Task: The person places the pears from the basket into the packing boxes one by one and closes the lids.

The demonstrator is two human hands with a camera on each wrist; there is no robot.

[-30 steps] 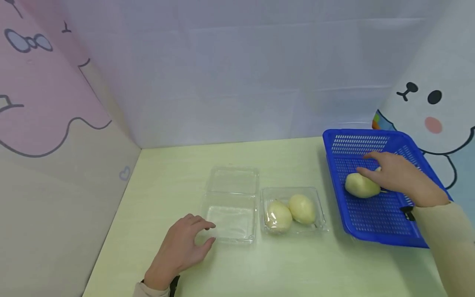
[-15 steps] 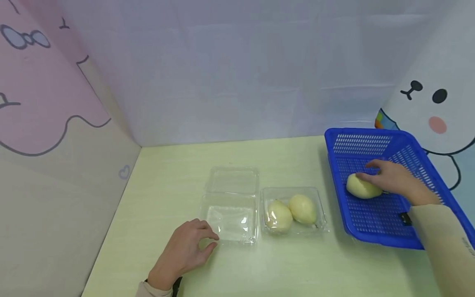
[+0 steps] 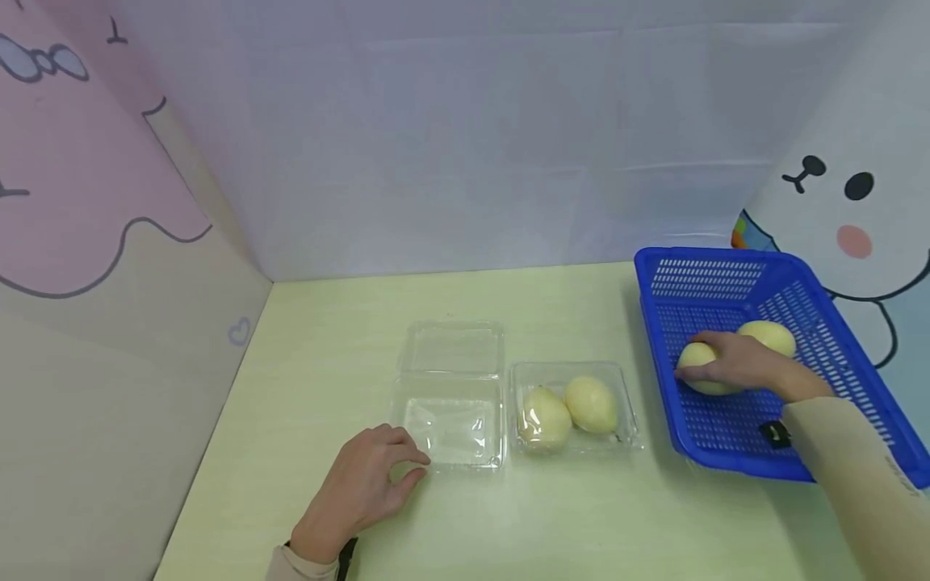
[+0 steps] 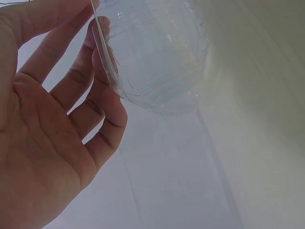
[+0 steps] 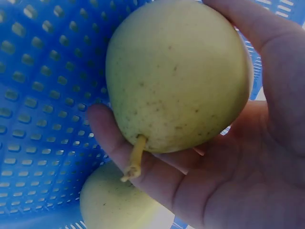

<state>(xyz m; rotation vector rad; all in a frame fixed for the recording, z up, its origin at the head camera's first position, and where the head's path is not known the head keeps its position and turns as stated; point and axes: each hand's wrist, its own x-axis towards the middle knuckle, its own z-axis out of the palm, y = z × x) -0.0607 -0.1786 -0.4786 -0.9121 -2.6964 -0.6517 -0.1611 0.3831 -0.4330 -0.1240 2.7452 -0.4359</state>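
Observation:
Inside the blue basket (image 3: 726,466), my right hand (image 3: 743,363) grips a pale yellow-green pear (image 5: 178,71), thumb and fingers curved round its sides. The pear's short stem points out past my finger in the right wrist view. A second pear (image 3: 772,336) lies behind the hand, partly covered by it. On the table, an empty clear plastic clamshell box (image 3: 450,428) lies with its lid folded back. My left hand (image 3: 366,486) pinches the box's near left rim, the thumb in front and curled fingers behind it in the left wrist view.
Right of the empty box sits another clear clamshell box (image 3: 529,378) with two pears (image 3: 592,405) inside. The basket stands at the table's right side, its walls raised. A pale cloth wall (image 3: 450,161) borders the table's back, with printed sheets at both sides.
My right hand has come down and left and taken hold of the front pear, leaving the pear behind more visible. My left hand has moved slightly right to the empty box's corner.

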